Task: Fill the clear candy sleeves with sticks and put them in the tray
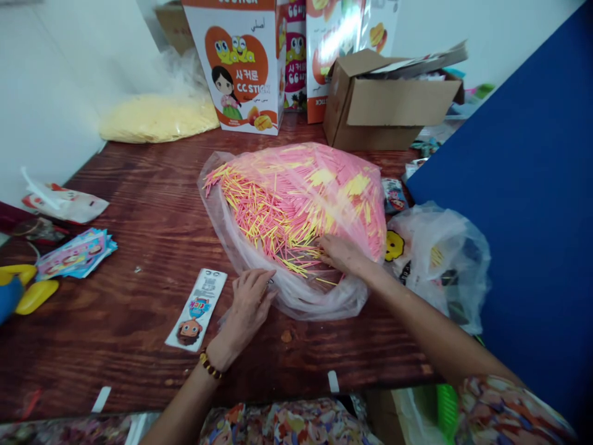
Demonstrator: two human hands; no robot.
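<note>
One clear plastic bag (319,306), open toward the lower left, at the centre of the frame on a dark wood-grain desk (139,204); contents, a mass of thin pink and yellow sticks (264,213), some loose near the mouth. One right hand (340,252), reaching in at the bag's lower right, fingertips among the sticks; grip low and bent, whether pinching any cannot be told. One left hand (250,303), palm down at the bag's lower left edge, beaded bracelet (210,364) at the wrist; grip with fingers bent and slightly parted, anything held beneath them not clear. One printed packet (197,312), long and flat, lying aslant just left of that hand. One fanned pile of packets (76,254), left of the frame, near a yellow-and-blue object (39,296), partly cut off. One bag of pale yellow contents (157,118), upper left. One CC STICK carton (243,74), upright, top centre. One open brown box (401,102), upper right. One crumpled translucent bag (445,266), right, beside a blue panel (523,185).
</note>
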